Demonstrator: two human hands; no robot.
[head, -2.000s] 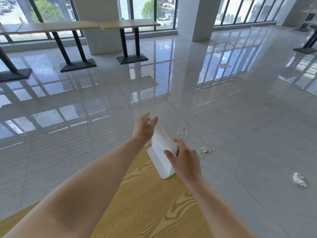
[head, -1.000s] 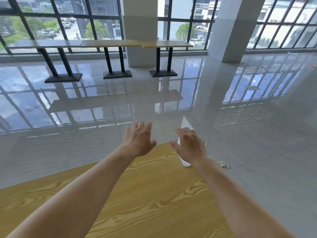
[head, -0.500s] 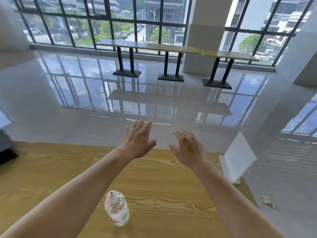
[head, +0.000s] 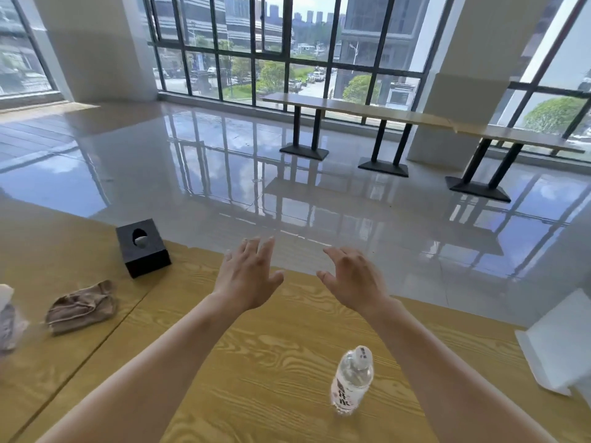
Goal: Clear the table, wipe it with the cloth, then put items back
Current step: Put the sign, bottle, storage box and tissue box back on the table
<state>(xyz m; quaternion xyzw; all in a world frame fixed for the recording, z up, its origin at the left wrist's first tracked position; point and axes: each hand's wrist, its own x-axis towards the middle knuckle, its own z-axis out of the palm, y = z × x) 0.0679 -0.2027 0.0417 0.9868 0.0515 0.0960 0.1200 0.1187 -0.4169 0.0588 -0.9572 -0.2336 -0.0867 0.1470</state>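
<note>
Cloth (head: 81, 306) lies crumpled on table (head: 256, 362), far left, near box (head: 142, 247). Left hand (head: 248, 278) and right hand (head: 351, 279) hover empty, fingers spread. Risk: a sweeping right forearm may topple the upright bottle (head: 351, 380) beside it.

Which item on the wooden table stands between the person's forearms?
The clear plastic water bottle; the black tissue box and crumpled brown cloth lie left of both arms, the white stand right.
</note>
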